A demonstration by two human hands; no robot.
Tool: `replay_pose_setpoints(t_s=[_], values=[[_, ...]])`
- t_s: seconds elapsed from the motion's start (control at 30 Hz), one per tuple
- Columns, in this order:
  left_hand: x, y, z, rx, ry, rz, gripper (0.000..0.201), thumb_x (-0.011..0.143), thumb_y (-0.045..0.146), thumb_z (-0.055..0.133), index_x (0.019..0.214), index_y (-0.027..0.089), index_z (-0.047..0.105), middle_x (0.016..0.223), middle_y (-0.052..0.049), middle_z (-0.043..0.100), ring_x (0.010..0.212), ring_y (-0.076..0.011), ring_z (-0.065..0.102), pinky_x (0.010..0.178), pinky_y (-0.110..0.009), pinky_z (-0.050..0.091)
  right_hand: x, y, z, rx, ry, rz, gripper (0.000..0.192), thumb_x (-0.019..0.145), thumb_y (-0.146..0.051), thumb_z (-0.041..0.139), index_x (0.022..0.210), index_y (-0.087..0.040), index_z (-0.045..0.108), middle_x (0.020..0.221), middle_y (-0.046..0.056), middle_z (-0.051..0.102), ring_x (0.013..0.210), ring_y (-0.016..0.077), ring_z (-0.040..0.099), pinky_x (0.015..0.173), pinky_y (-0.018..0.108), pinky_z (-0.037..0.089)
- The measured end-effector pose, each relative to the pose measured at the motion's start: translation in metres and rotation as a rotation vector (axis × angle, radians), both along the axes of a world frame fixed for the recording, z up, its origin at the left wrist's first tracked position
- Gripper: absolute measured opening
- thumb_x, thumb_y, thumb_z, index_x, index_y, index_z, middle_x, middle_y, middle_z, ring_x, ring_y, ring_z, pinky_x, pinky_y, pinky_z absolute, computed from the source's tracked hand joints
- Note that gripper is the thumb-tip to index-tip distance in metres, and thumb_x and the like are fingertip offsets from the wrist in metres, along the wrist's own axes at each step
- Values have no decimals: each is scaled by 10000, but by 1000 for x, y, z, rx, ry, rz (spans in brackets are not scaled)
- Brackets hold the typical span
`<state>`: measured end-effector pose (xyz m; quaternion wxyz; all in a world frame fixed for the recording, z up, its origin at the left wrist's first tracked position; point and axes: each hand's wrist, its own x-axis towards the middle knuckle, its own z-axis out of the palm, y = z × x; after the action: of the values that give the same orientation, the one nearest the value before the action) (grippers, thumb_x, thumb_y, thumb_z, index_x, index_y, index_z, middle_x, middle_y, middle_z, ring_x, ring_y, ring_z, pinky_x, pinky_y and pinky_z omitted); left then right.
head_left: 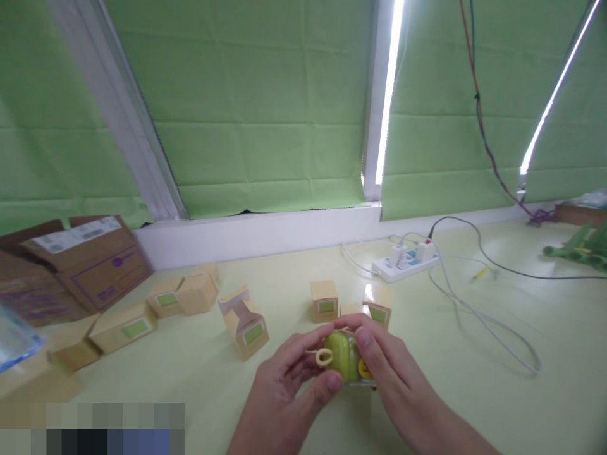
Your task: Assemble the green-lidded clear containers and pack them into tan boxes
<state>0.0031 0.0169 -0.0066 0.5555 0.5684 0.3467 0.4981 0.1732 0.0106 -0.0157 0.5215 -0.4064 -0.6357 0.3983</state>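
Between my two hands is a small green case [339,357] with a clear cover, a yellow ring on its left side and a round yellow mark on its right. My left hand [296,385] grips it from the left, with the thumb at its lower edge. From the right, my right hand [396,366] closes on it, fingers over the top and thumb on the cover. An open-topped small carton [246,325] stands behind my left hand. Just beyond the case are small tan boxes [325,301] with green labels, one partly hidden by my fingers.
More tan boxes [124,327] line the left of the table [190,385], before a large cardboard box [104,265]. A white power strip [403,265] with plugs and trailing cables lies at the back right. Green items [581,249] sit at the far right. Green blinds [265,101] hang behind.
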Motion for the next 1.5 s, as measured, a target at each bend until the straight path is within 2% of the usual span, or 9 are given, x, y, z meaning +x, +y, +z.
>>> replay_pose_setpoints(t_s=[0.27,0.47,0.73,0.97,1.1,1.2,1.3,1.43,1.5], values=[[0,-2,1,75,45,119,401,690,95,817,1053,250,747,1067,-78,771,964,-266,746,888,-355,589,6,1,-5,45,-42,8,455,996,-533,479,1333,-231,529,1013,60,704,1022,250,659,861,328,512],[7,-8,10,128,-39,230,395,608,50,805,952,243,791,936,-68,785,887,-249,737,878,-339,581,6,1,-5,114,-30,5,429,993,-532,484,1303,-249,574,1161,81,686,1073,260,642,877,327,510],[-1,0,0,99,48,189,427,554,124,923,938,278,816,917,-48,802,879,-257,734,823,-326,583,2,-1,-7,124,-36,45,478,995,-577,432,1325,-249,542,1172,98,663,1042,261,636,910,361,504],[-4,0,-7,285,124,280,246,599,194,923,801,306,839,834,-44,770,840,-252,711,792,-319,551,-11,-6,-10,-91,132,120,534,971,-655,405,1280,-240,533,949,50,631,677,160,576,581,263,509],[-2,-2,-11,337,175,330,155,700,295,860,854,303,840,874,-66,755,833,-257,698,781,-337,540,-16,-4,-14,-189,300,190,518,931,-671,489,1226,-254,576,932,44,642,667,152,586,586,271,533],[-1,-3,-12,378,270,367,233,695,365,854,917,294,841,883,-79,725,792,-256,665,732,-343,542,-20,2,-16,-333,498,218,487,889,-634,609,1174,-239,622,902,35,664,677,153,623,562,261,541],[-6,-1,-10,468,352,539,219,737,377,811,938,293,832,960,-79,663,881,-276,635,827,-380,531,-23,7,-12,-448,665,291,468,834,-569,720,1112,-197,664,902,54,706,691,170,679,543,251,532],[-36,13,-5,593,486,1015,221,783,374,749,977,268,761,1182,-85,532,1204,-335,509,1102,-461,367,-21,6,-5,-550,735,380,452,793,-479,799,1110,-185,671,929,68,739,733,188,737,653,286,554],[-54,22,-5,545,614,1069,357,765,387,750,1072,213,697,1314,-133,459,1325,-376,403,1152,-524,291,-20,4,-3,-584,754,411,472,740,-409,862,1108,-179,676,952,67,741,806,204,752,747,314,558]])
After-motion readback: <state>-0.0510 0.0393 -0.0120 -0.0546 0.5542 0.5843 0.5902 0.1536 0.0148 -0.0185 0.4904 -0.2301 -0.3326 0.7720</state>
